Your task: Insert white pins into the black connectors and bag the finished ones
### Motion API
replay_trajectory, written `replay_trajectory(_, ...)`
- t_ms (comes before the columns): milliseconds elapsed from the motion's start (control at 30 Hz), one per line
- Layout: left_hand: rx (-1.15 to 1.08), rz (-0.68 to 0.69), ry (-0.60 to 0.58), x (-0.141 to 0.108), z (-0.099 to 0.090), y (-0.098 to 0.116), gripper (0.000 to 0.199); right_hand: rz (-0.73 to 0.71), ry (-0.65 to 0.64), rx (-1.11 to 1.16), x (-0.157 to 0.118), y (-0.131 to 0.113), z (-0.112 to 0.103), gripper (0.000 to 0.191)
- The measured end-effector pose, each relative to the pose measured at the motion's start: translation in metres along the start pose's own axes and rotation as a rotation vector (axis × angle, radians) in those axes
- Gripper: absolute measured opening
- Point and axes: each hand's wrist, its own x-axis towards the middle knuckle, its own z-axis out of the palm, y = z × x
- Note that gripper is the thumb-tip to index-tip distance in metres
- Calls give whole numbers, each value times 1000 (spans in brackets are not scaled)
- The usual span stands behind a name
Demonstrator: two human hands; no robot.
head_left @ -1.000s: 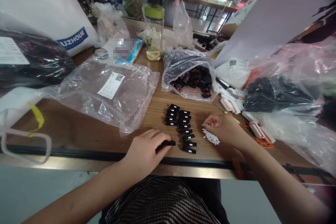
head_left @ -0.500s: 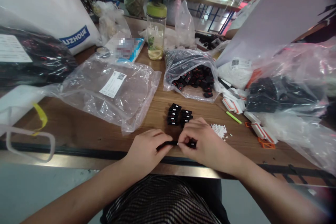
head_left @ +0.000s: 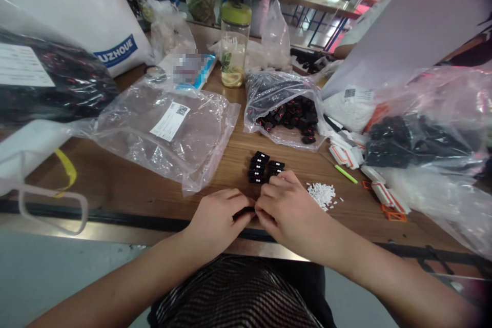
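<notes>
At the front edge of the table, my left hand [head_left: 219, 220] is closed around a small black plastic connector [head_left: 243, 211], of which only a dark strip shows between thumb and fingers. Against its fingertips presses my right hand [head_left: 286, 210], fingers bent and pinched together; what they hold is hidden. Just beyond the hands lie two rows of black connectors with paired white dots: the left row [head_left: 257, 168] and the right row [head_left: 275, 165], partly covered by my right knuckles. A heap of tiny white plugs [head_left: 322, 195] sits beside my right hand.
An open clear bag of black connectors [head_left: 286, 113] stands behind the rows. A flat clear bag [head_left: 200, 138] lies left, a drink bottle [head_left: 233, 46] at the back. Rightward are a green stick [head_left: 346, 174], white-and-orange pieces [head_left: 344, 154] and a bag of black parts [head_left: 423, 138].
My right fingers have closed in against the left fingertips, hiding the white bit and the dotted black connector seen there before. The whole view has shifted slightly.
</notes>
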Motion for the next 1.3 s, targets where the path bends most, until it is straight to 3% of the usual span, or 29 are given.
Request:
replay_trajectory(300,-25,5,10,-1,1,-2,18,-65,98,-232,-12,-16,12,23)
replay_trajectory(400,-27,20,20,-1,2,-3,19,-58,107,-218,-15,-19,14,22)
replay_trajectory(500,-34,29,34,-1,2,-3,15,37,147,-80,-22,1,7,24)
replay_trajectory(600,-46,42,43,-2,1,-3,10,289,179,-51,-35,42,-4,26)
replay_trajectory(667,-49,46,49,-2,2,-3,9,428,110,-63,-45,69,-8,28)
replay_trajectory(767,-52,57,60,-1,2,-4,10,480,33,-33,-54,94,-6,24)
replay_trajectory(1033,-32,60,61,-2,1,-2,9,676,17,80,-49,115,6,19)
replay_trajectory(1167,-42,70,61,-2,2,-2,10,681,57,250,-60,127,5,22)
replay_trajectory(1300,-42,70,64,-2,3,-4,10,629,70,289,-65,122,1,23)
